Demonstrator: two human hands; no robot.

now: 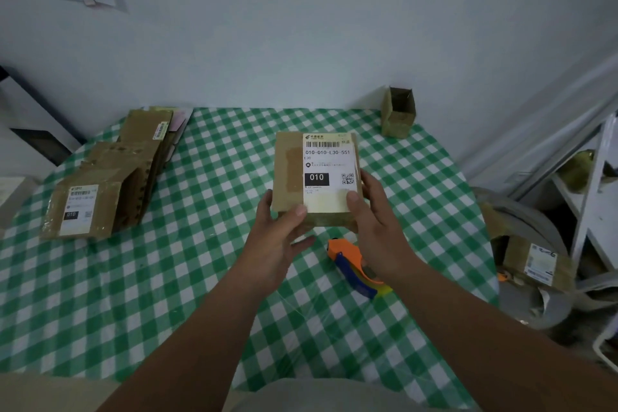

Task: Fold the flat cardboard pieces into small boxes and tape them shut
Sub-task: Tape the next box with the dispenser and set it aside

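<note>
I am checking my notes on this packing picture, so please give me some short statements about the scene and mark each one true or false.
1. Both hands hold the box with the white label. True: the left hand and the right hand grip its near end.
2. The tape dispenser is in the right hand. False: it lies on the table, under the right wrist.
3. A stack of flat cardboard pieces lies at the left of the table. True.
4. The small box at the far right corner is taped shut. False: its top stands open.
5. The tablecloth is red and white. False: it is green and white checked.
</note>
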